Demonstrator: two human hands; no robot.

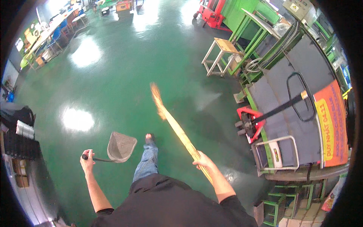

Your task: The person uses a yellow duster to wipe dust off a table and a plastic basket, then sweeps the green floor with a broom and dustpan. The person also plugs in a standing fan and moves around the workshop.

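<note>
A wooden broom handle is being gripped by the right hand, fingers closed around it, and the blurred broom head is being held out over the green floor ahead. A grey dustpan is being carried by its dark handle, clamped in the left hand, just left of a shoe. A red pallet jack is being kept beside a grey platform to the right. Farther off, a wooden stool is standing.
</note>
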